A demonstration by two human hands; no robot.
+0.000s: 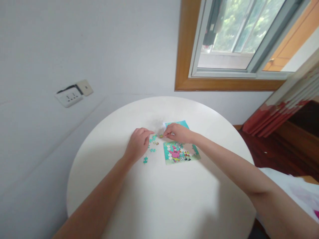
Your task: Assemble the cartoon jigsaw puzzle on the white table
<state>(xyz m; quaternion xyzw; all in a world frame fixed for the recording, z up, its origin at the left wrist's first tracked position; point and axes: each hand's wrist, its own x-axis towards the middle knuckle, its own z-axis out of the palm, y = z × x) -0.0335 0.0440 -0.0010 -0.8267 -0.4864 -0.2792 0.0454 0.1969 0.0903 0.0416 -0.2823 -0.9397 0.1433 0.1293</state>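
Loose jigsaw pieces (153, 150) in teal and yellow lie scattered on the white table, left of a partly filled puzzle board (175, 155) with a pink cartoon starfish. My left hand (139, 143) rests at the left edge of the pieces, index finger stretched toward them and thumb apart; it covers some of them. Above the board, my right hand (178, 132) pinches a small yellowish puzzle piece (161, 136) at its fingertips. Behind that hand lies a teal picture sheet (183, 123), partly hidden by it.
The round white table (159, 196) stands close to a white wall with a socket (70, 96) at left. A wood-framed window (188, 84) is at the back right, with a red and cream curtain (267, 114) beside it. White fabric (286, 186) lies at the right.
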